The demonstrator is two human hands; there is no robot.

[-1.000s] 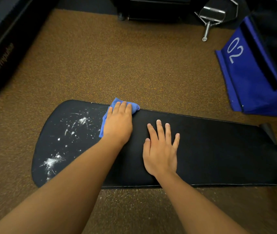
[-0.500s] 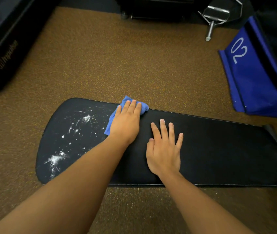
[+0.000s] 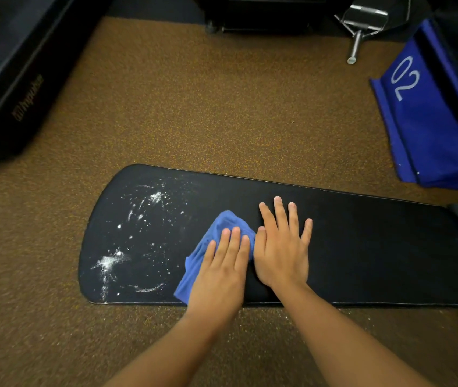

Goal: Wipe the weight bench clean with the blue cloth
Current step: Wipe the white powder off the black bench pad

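Both hands flat on weight bench (image 3: pixel 362 247) pad near its front edge. Left hand (image 3: pixel 222 275) pressing blue cloth (image 3: pixel 216 227), fingers straight, not gripping. Right hand (image 3: pixel 283 247) spread, bare, touching cloth. White powder (image 3: pixel 127 241) covers pad's left end. Right stretch looks clean. Brown carpet (image 3: pixel 222 107) beyond.

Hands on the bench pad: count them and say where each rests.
2. The left hand presses the blue cloth near the bench pad's front edge; the right hand lies flat on bare pad beside it.
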